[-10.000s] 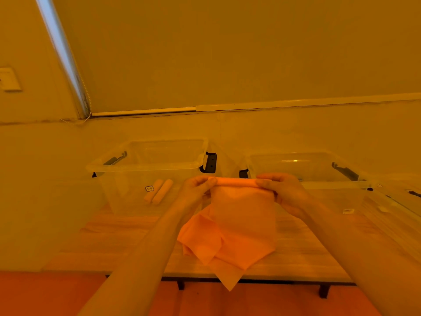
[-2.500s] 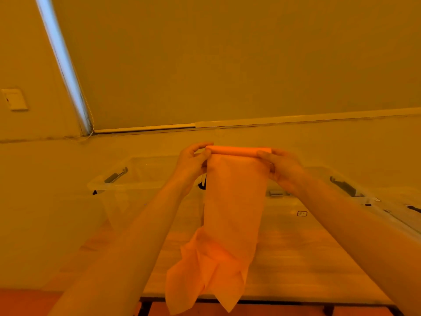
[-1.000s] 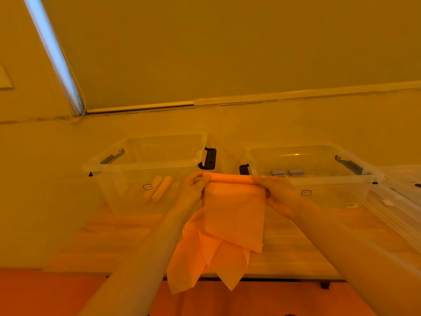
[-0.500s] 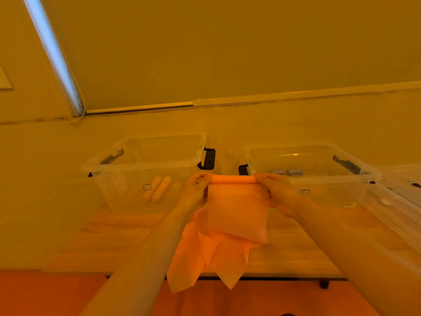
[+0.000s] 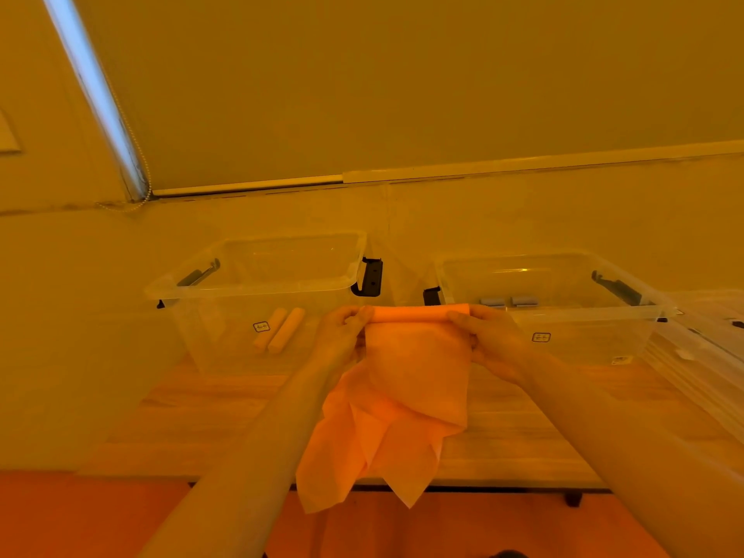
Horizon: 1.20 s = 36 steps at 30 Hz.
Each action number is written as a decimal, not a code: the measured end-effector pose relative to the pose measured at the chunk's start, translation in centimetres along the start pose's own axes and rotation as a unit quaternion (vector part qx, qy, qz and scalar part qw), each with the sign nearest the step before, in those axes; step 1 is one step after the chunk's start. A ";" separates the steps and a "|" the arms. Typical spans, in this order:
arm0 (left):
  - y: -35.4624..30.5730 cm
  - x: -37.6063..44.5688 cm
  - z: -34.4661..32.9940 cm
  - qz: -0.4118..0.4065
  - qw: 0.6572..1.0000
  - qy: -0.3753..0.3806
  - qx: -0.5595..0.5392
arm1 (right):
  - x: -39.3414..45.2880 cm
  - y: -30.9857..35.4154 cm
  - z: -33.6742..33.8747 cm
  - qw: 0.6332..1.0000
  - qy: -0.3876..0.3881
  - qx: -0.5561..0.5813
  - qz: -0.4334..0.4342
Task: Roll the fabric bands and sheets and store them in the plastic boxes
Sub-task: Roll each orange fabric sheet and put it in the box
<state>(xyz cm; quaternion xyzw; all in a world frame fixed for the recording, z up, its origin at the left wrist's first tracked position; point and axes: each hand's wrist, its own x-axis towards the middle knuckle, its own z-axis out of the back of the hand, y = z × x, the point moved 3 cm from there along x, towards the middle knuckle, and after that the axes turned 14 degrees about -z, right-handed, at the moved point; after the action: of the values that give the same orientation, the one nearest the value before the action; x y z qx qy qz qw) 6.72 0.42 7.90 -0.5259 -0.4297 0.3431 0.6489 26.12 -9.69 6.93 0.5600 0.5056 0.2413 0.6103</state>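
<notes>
An orange fabric sheet [image 5: 406, 396] hangs in the air over the wooden table [image 5: 209, 420], its top edge wound into a tight roll. My left hand [image 5: 342, 332] pinches the roll's left end and my right hand [image 5: 487, 340] pinches its right end. The loose part of the sheet droops past the table's front edge. Behind my left hand stands a clear plastic box [image 5: 257, 292] with two rolled bands [image 5: 280, 330] lying inside. Behind my right hand a second clear box [image 5: 571, 308] holds two small grey rolls [image 5: 509, 302].
Both boxes have black latch handles and stand against the back wall. A transparent lid [image 5: 708, 336] lies at the table's right side. The floor below the table's front edge is orange.
Over the last second the roll at the sheet's top has thickened slightly and the hanging part has shortened. My hands stayed at about the same height in front of the boxes.
</notes>
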 end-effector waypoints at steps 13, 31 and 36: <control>0.4 0.2 0.5 0.012 1.000 -0.010 -0.002 | 0.5 -0.2 -0.5 0.999 -0.031 -0.007 -0.002; 0.7 0.0 0.1 0.006 1.000 -0.014 -0.014 | 0.4 -0.4 0.0 0.999 -0.035 -0.032 0.008; 0.8 0.1 0.3 0.013 1.000 0.000 -0.011 | 0.7 -0.8 0.0 0.999 -0.020 -0.024 -0.005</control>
<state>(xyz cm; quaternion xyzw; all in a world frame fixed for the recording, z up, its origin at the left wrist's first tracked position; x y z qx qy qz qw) 6.45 0.80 7.11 -0.5386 -0.4261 0.3467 0.6389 26.19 -9.28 5.88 0.5472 0.4901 0.2394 0.6349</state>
